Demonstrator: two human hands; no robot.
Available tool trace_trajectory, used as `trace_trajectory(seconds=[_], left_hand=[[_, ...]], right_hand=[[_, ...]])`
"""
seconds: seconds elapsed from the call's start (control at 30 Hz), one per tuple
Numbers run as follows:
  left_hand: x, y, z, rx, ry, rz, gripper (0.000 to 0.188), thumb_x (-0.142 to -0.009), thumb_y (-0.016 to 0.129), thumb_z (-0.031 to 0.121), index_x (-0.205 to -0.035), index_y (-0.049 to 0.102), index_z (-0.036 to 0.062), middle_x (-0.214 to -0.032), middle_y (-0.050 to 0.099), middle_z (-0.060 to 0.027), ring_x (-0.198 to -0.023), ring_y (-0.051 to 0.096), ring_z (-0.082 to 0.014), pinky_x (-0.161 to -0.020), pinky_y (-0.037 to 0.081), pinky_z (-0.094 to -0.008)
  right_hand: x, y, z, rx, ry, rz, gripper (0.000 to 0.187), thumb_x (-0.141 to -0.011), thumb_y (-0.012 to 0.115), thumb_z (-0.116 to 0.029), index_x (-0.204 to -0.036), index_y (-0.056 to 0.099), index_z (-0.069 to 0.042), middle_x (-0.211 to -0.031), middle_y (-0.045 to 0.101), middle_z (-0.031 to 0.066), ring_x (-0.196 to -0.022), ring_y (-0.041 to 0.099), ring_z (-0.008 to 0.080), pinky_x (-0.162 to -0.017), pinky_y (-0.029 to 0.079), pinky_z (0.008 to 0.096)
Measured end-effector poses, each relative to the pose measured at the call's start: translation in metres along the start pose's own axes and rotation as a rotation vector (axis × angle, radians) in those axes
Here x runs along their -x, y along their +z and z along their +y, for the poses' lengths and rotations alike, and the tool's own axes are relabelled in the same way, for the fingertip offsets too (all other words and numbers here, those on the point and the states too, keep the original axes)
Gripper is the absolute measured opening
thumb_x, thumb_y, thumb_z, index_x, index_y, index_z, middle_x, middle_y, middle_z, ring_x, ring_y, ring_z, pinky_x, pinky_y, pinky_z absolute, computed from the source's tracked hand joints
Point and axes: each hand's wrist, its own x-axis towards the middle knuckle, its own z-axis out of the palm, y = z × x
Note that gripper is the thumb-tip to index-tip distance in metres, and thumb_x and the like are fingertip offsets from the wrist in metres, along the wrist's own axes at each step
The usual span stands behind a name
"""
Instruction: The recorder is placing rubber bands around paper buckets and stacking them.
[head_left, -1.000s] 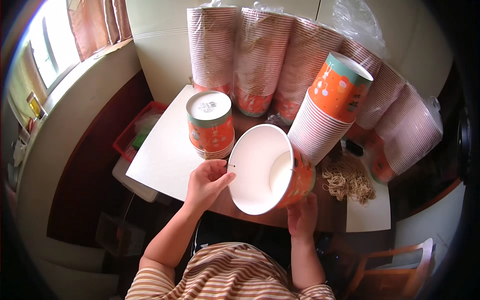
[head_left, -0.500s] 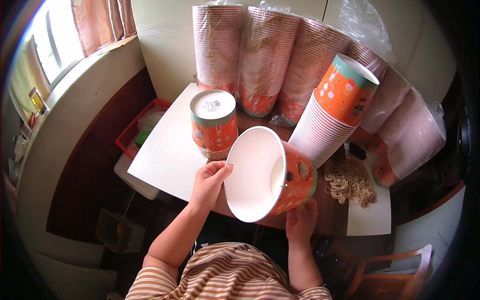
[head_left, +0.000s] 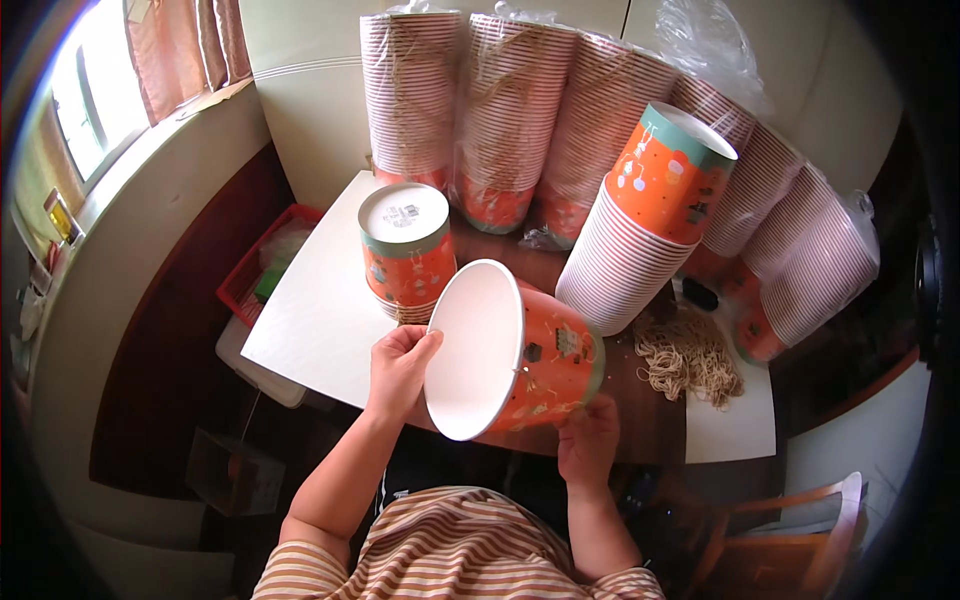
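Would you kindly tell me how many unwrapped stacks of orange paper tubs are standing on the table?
2: a short stack behind and to the left of the held tub, and a taller stack behind it to the right. Others may be hidden.

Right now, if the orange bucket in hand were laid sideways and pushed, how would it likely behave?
The orange bucket would probably roll in a curve, since its mouth is wider than its base. It looks light, being hollow and thin-walled. Its smooth, even rim suggests fairly stiff walls.
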Motion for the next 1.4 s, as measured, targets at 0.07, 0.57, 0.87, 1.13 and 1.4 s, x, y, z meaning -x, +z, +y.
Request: trace_trajectory(seconds=[0.07, 0.57, 0.87, 1.13, 1.4], left_hand=[[0.002, 0.009, 0.004, -0.032, 0.054, -0.014, 0.025, -0.086, 0.065, 0.014, -0.1, 0.059, -0.0052, -0.087, 0.063, -0.0054, -0.074, 0.057, -0.0089, -0.067, 0.047, -0.0212], [0.042, 0.053, 0.043, -0.281, 0.412, -0.218, 0.015, -0.088, 0.06, 0.011, -0.09, 0.064, -0.0029, -0.075, 0.065, -0.0055, -0.07, 0.058, -0.0084, -0.066, 0.047, -0.0232], [0.032, 0.068, 0.029, -0.168, 0.52, -0.094, 0.008, -0.082, 0.065, 0.006, -0.085, 0.063, -0.0011, -0.071, 0.062, -0.0039, -0.066, 0.058, -0.0064, -0.06, 0.047, -0.0225], [0.024, 0.061, 0.027, -0.306, 0.801, -0.138, 0.004, -0.082, 0.063, 0.001, -0.085, 0.061, 0.0008, -0.076, 0.061, -0.0051, -0.069, 0.057, -0.0115, -0.063, 0.045, -0.0239], [0.004, 0.047, 0.022, -0.15, 0.645, -0.178, 0.019, -0.083, 0.065, 0.002, -0.101, 0.061, 0.001, -0.094, 0.06, -0.0057, -0.084, 0.059, -0.0112, -0.072, 0.048, -0.0229]], right_hand=[[-0.001, -0.002, 0.0, 0.028, -0.004, 0.012, 0.02, -0.082, 0.064, 0.001, -0.097, 0.053, -0.005, -0.088, 0.06, 0.0032, -0.077, 0.055, 0.01, -0.071, 0.046, 0.0233], [-0.001, -0.002, 0.001, 0.442, -0.244, 0.036, 0.025, -0.083, 0.068, -0.006, -0.101, 0.051, -0.003, -0.095, 0.056, 0.0022, -0.082, 0.051, 0.007, -0.074, 0.042, 0.021], [-0.019, -0.005, -0.003, 0.554, -0.421, -0.006, 0.02, -0.082, 0.067, -0.004, -0.091, 0.049, -0.006, -0.09, 0.053, 0.0007, -0.08, 0.049, 0.0066, -0.072, 0.042, 0.0212], [-0.05, 0.019, -0.044, 0.564, -0.122, -0.095, 0.03, -0.084, 0.07, -0.019, -0.099, 0.05, -0.003, -0.088, 0.057, 0.0005, -0.08, 0.053, 0.0074, -0.073, 0.044, 0.0222], [-0.104, 0.049, -0.057, 0.741, -0.361, -0.196, 0.019, -0.086, 0.066, -0.014, -0.092, 0.052, -0.001, -0.082, 0.057, 0.0003, -0.077, 0.052, 0.0067, -0.073, 0.044, 0.0225]])
